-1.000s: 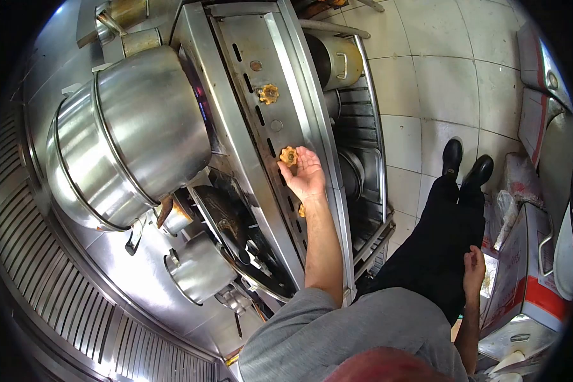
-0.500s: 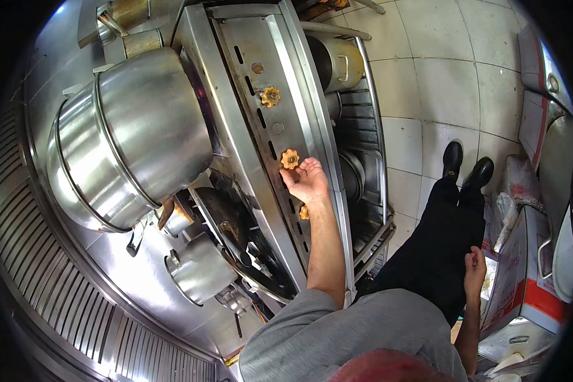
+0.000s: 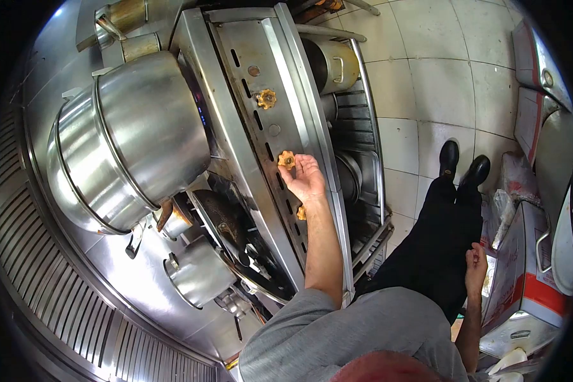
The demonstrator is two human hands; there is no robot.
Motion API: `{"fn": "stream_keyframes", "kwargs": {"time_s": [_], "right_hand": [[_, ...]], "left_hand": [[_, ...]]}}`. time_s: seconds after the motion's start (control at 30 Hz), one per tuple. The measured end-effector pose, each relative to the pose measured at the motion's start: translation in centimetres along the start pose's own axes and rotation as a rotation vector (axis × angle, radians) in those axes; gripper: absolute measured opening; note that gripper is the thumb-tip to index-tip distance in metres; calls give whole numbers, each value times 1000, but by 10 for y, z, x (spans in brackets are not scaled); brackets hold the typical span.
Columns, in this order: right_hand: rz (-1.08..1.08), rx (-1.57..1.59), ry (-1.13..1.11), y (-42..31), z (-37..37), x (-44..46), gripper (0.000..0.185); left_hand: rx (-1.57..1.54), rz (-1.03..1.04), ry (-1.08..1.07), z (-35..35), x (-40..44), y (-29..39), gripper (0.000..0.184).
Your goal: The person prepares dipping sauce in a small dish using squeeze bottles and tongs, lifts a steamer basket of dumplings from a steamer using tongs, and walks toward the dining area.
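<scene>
My left hand (image 3: 306, 180) is palm up at the stove's steel front panel (image 3: 256, 38). Its thumb and fingertips are at the lower and right edges of a worn yellow-orange knob (image 3: 286, 160). Another such knob (image 3: 267, 99) sits higher on the panel, and a third (image 3: 301, 212) is partly covered by my left wrist. My right hand (image 3: 476, 268) hangs beside my black trousers, fingers loosely bent and apart, with nothing visible in it.
A large steel pot (image 3: 153, 121) stands on the stove, near a dark pan (image 3: 219, 219) and a smaller pot (image 3: 200, 272). Below the panel, a rack (image 3: 377, 121) holds more pots. Boxes (image 3: 522, 274) and plastic bags (image 3: 519, 181) lie at the right.
My left hand was slightly apart from the knob half a second ago and is now back against it. The view has shifted slightly. My right hand stays beside my leg.
</scene>
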State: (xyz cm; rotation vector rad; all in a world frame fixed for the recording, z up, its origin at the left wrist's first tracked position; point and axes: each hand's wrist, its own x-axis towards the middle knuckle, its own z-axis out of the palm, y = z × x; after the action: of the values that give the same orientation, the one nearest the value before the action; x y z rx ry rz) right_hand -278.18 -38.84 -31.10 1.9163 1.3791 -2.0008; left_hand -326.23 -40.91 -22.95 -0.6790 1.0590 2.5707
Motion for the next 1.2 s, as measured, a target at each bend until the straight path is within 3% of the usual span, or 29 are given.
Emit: {"fn": "stream_keyframes", "kwargs": {"time_s": [0.3, 0.4, 0.47, 0.5, 0.53, 0.57, 0.6, 0.67, 0.7, 0.73, 0.77, 0.8, 0.83, 0.97, 1.07, 1.13, 1.2], "right_hand": [[-10, 2, 15, 1, 0, -4, 24], [-53, 19, 64, 3, 1, -7, 23], [-92, 72, 80, 10, 0, -12, 23], [-93, 111, 92, 15, 1, -13, 23], [-51, 136, 69, 6, -3, -19, 21], [-166, 212, 126, 19, 4, -22, 20], [-110, 138, 159, -3, -3, -33, 21], [-156, 44, 268, -5, -6, -54, 20], [-172, 3, 292, -8, -8, -69, 20], [-170, -9, 328, -9, -12, -87, 19], [-173, -19, 351, -11, -13, -101, 19], [-131, -28, 389, -13, -16, -118, 20], [-88, -31, 423, -11, -18, -134, 21], [39, 54, 692, 18, 2, -201, 26], [128, 137, 750, 54, 29, -241, 26], [131, 159, 878, 86, 45, -256, 26], [144, 294, 953, 121, 66, -261, 23]], "left_hand": [[-3, 6, 86, 6, -1, -1, 44], [-21, -5, 23, -3, 8, 6, 37], [24, -75, -148, -10, 15, 12, 24], [-73, -224, -227, 0, 0, 11, 22], [-29, -233, -219, 11, -17, 5, 22], [-65, -332, -285, 1, -2, 13, 23], [27, -233, -279, 12, -17, 4, 24], [181, -346, -426, -23, 25, 19, 39], [147, -617, -689, -38, 48, 21, 46], [318, -159, 93, -8, 3, -7, 47], [257, -204, 77, -13, 1, -21, 45], [307, -374, -149, -34, 12, -33, 44], [438, -347, 34, -21, -15, -56, 45], [811, -723, -262, -28, -33, -142, 44], [871, -725, -529, 40, -118, -196, 53], [883, -783, -847, 91, -176, -217, 64], [842, -784, -999, 139, -259, -209, 55]]}}
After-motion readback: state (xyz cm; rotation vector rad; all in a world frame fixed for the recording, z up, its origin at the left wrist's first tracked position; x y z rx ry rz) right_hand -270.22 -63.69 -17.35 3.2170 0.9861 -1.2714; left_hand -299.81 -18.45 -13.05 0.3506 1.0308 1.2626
